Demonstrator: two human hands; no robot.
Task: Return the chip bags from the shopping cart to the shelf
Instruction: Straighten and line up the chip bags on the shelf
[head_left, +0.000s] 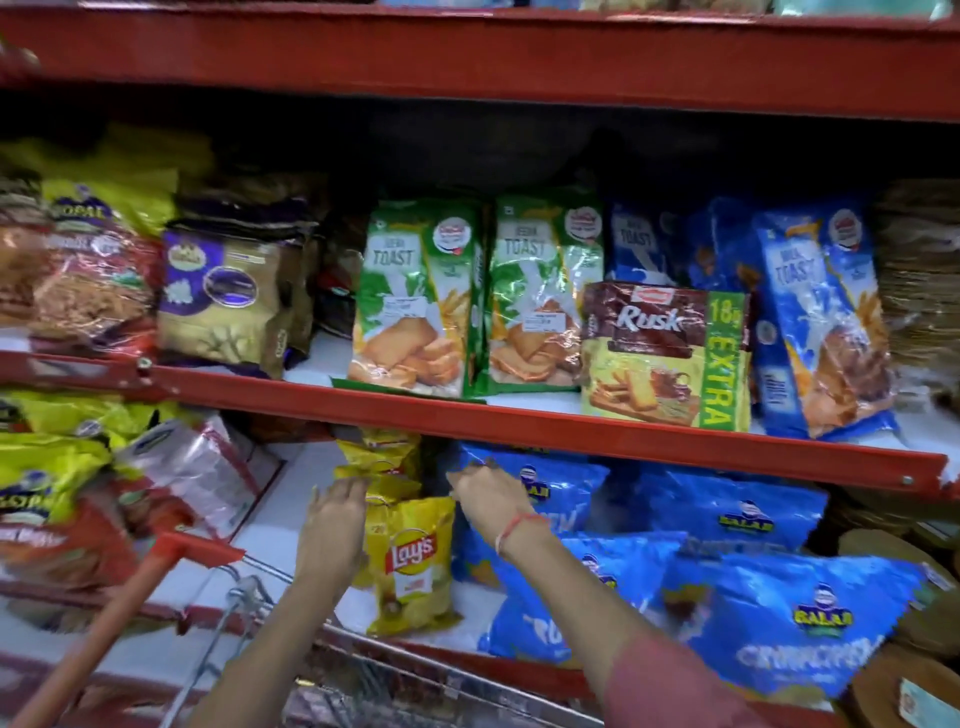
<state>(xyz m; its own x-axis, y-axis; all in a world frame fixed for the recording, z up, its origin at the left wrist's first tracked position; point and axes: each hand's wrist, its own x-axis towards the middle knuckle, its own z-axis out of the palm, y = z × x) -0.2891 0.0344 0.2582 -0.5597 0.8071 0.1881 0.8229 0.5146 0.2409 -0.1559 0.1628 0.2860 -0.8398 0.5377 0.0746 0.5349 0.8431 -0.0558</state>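
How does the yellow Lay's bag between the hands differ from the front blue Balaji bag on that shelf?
The Lay's bag is yellow and stands upright; the blue Balaji bag is blue and lies tilted back. The Lay's bag looks narrower, the Balaji bag wider. Both sit on the lower shelf.

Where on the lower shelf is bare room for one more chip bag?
Bare white shelf lies left of the yellow Lay's bags, before the clear packets. Right of them the blue Balaji bags overlap: crowded.
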